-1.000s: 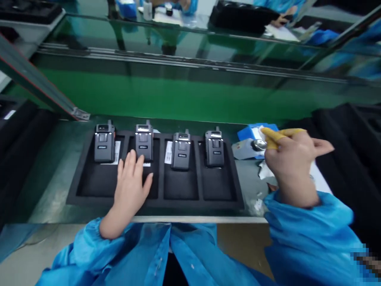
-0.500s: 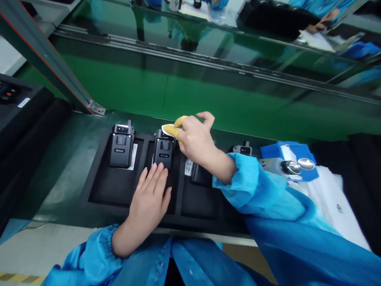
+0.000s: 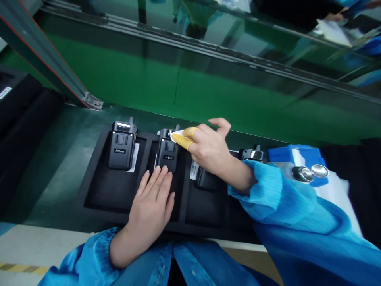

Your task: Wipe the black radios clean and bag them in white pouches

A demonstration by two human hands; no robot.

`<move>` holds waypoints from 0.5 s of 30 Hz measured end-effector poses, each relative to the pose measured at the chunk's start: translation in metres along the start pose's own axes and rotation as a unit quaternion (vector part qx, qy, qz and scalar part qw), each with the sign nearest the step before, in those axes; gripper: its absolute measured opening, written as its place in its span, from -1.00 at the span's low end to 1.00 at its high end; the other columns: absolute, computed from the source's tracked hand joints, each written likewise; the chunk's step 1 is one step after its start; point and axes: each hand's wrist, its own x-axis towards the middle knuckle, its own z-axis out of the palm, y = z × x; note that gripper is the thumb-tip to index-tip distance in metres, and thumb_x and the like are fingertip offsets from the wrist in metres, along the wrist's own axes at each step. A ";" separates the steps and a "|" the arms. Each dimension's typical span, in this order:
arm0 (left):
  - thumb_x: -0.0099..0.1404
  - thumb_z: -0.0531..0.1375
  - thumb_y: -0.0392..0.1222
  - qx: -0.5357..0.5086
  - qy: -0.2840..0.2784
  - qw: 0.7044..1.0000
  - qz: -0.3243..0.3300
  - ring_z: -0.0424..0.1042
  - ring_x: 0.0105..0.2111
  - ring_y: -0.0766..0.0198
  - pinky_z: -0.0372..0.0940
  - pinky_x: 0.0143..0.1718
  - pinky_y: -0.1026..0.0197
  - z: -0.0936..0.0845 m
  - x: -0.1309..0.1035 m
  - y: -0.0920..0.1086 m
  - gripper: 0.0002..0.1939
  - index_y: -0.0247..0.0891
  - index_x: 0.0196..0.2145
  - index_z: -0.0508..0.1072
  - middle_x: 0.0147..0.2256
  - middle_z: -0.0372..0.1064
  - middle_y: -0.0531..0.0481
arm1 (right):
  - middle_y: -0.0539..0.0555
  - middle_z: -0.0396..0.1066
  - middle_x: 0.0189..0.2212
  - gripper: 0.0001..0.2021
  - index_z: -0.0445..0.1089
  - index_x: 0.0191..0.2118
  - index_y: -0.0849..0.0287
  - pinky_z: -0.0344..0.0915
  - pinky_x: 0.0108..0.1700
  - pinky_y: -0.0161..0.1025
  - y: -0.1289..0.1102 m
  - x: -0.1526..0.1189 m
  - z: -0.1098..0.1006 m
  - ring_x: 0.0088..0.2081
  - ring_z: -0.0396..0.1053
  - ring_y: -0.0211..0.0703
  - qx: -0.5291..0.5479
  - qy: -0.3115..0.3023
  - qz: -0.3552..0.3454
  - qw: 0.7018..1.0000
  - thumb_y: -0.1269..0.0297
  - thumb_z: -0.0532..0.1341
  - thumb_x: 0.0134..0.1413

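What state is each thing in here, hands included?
Left hand: flat, fingertips at second radio's lower end
Right hand: pinching wipe
Wipe: folded, at second radio's top
First radio: lying untouched
Second radio: lying between the hands
Third radio, fourth radio: partly hidden
Tray: holding radios
Bottle: metal lid flipped up
Blue box: open

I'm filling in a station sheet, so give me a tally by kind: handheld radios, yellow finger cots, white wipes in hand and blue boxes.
Handheld radios: 4 (two partly hidden)
Yellow finger cots: 2
White wipe: 1
Blue box: 1
Total: 8
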 end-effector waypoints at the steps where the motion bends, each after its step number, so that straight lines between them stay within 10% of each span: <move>1: 0.33 0.06 -0.31 -0.002 0.001 1.000 0.000 0.38 0.09 0.00 0.28 0.10 -0.07 0.000 0.000 0.000 -0.63 -0.48 0.07 0.30 0.05 0.41 -0.29 | -0.04 0.42 -0.34 -0.70 0.50 -0.29 0.02 -0.24 0.02 -0.03 0.003 -0.004 -0.001 -0.28 0.15 -0.25 -0.016 -0.004 0.008 1.000 0.45 0.04 0.24; 8: 0.32 0.10 -0.31 -0.014 0.003 1.000 -0.003 0.36 0.11 0.02 0.25 0.14 -0.05 0.001 -0.003 0.000 -0.62 -0.46 0.08 0.31 0.06 0.40 -0.28 | -0.03 0.41 -0.33 -0.70 0.49 -0.32 0.02 -0.18 0.00 0.02 0.005 -0.002 -0.011 -0.28 0.19 -0.22 -0.017 -0.019 0.098 0.995 0.39 0.03 0.25; 15: 0.33 0.09 -0.31 -0.001 -0.001 1.000 0.007 0.39 0.08 -0.02 0.28 0.10 -0.06 -0.001 -0.001 0.000 -0.65 -0.50 0.05 0.32 0.04 0.41 -0.28 | -0.06 0.42 -0.35 -0.67 0.49 -0.26 -0.04 -0.20 0.01 0.00 -0.003 0.004 -0.006 -0.28 0.17 -0.24 -0.015 -0.045 0.012 0.999 0.40 -0.01 0.28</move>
